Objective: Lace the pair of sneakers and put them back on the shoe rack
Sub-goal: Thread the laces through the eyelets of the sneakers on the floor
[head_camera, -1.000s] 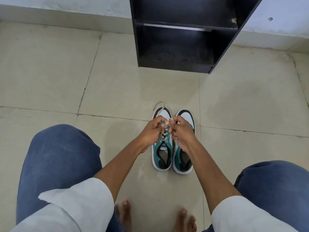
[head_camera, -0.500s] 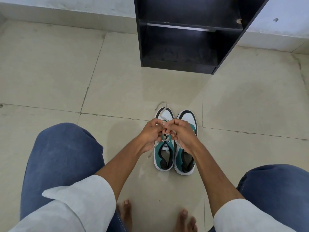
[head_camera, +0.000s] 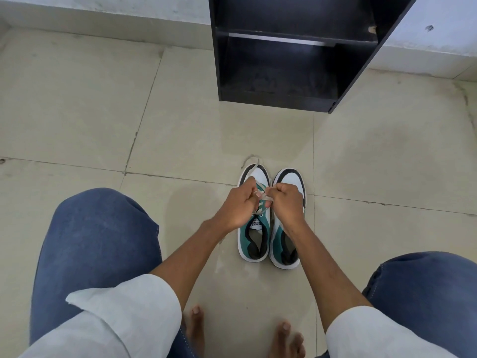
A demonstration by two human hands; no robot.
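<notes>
I'm pinching the lace (head_camera: pixel 260 193) ends in my left hand (head_camera: pixel 238 206) and right hand (head_camera: pixel 287 202), both closed, tightening the left sneaker (head_camera: pixel 254 228) facing the shoe rack (head_camera: pixel 284 99).

One readable text only: a small white label on the tongue (head_camera: pixel 257 224) of the left sneaker (head_camera: pixel 254 236) carried dark letters, upside down from the head view, reading "PUMA". It sat just below the laced part, above the shoe's dark opening. Smaller print or a logo on that label, if any, was too blurred to tell. The right sneaker (head_camera: pixel 286 250) showed no legible tag; its tongue was covered by the right hand (head_camera: pixel 287 200). Nothing readable on the black shoe rack (head_camera: pixel 353 73), the floor tiles (head_camera: pixel 77 112), the wall, the jeans or the white sleeves. No numbers, no signs.
</notes>
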